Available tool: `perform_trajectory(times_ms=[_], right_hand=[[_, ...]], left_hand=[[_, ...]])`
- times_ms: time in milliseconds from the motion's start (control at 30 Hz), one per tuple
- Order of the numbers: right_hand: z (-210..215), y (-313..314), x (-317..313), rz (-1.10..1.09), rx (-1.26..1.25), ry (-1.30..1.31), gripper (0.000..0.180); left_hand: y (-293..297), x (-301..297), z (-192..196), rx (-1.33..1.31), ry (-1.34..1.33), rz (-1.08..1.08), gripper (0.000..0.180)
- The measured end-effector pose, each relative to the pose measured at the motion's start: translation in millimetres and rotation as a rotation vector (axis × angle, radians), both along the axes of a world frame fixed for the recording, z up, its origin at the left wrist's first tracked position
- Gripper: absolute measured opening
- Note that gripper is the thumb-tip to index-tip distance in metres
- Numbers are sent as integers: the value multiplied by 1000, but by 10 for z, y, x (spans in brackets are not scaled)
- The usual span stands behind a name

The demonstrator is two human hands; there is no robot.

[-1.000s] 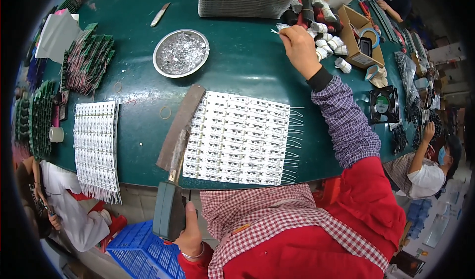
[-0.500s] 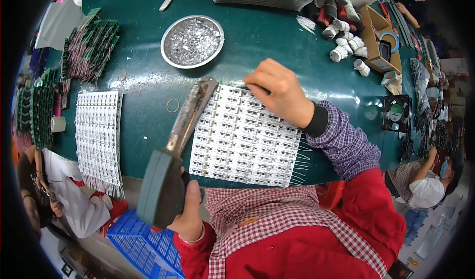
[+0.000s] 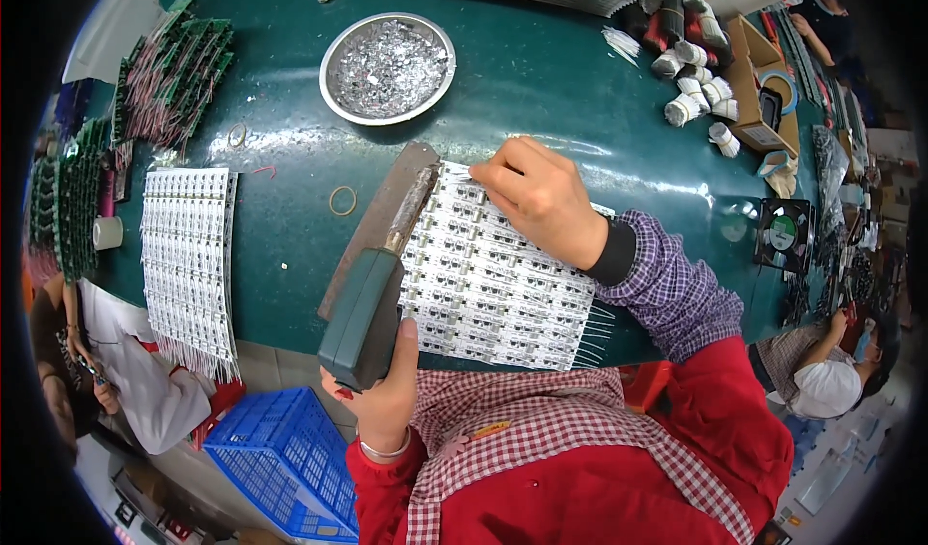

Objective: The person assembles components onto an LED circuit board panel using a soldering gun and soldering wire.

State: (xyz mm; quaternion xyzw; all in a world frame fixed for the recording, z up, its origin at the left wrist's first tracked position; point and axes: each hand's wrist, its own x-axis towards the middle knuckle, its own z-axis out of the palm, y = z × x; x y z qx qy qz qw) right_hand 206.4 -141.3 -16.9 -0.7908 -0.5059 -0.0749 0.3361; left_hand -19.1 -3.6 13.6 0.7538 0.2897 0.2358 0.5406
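Observation:
My left hand [image 3: 385, 398] is wrapped round the handle of a green gun-shaped tool [image 3: 363, 303]. Its silvery metal barrel points away from me, and the tip rests near the far left corner of a white circuit-board panel [image 3: 498, 279]. Rows of small dark parts cover this panel, and thin white wires stick out at its right edge. At the panel's far edge, my right hand [image 3: 543, 197] has thumb and forefinger pinched together; what they hold is too small to make out. A brownish flat bar [image 3: 372, 226] lies slantwise left of the barrel, partly behind the tool.
A metal bowl [image 3: 333, 96] of silvery flakes stands beyond the panel. More white panels [image 3: 186, 255] lie at left, near green boards [image 3: 174, 71] with pink wires. Wire bundles [image 3: 691, 100], a cardboard box [image 3: 749, 91] and a fan [image 3: 781, 234] are at right. A blue crate [image 3: 261, 448] stands below.
The tool has swung to the right, its barrel now along the panel's left edge, uncovering the bar. My right hand has shifted slightly nearer. The whole view has shifted a little.

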Motion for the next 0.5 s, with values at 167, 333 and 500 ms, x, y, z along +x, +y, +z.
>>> perform_trajectory(times_ms=[167,333,500], right_hand=[[14,4,7,4,-24,-30,25],[17,13,-12,-15,-53,-60,25],[43,27,-36,-25,-68,-56,24]], left_hand=[[-3,46,-9,68,49,-11,28],[-13,134,43,-2,30,5,23],[0,163,65,-11,69,-18,23]])
